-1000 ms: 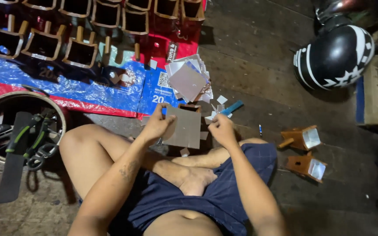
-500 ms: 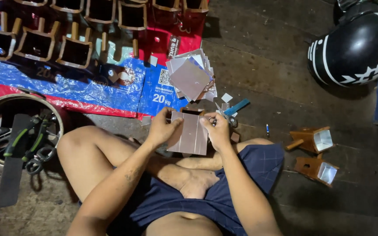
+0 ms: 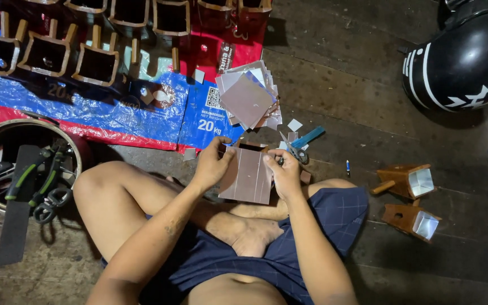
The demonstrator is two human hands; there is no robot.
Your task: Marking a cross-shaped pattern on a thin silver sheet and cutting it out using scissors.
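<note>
I sit cross-legged on a dark plank floor. Both hands hold a brownish square sheet [image 3: 248, 176] folded against a small wooden box over my lap. My left hand [image 3: 213, 164] grips its upper left edge, my right hand [image 3: 282, 172] its upper right edge. Just beyond the sheet lies a fanned stack of similar square sheets [image 3: 248, 100]. Scissors with a blue handle [image 3: 300, 144] rest right of my right hand.
Rows of open wooden boxes with handles [image 3: 94, 59] stand on a blue and red plastic sack [image 3: 120, 116] at the top left. A round basin [image 3: 7, 141] with pliers and shears sits left. Two finished boxes [image 3: 410, 181] lie right, a black helmet [image 3: 470, 56] beyond.
The view has shifted slightly. My hands have kept hold of the sheet and pressed it closer around the box, with the sheet now turned more upright between them.
</note>
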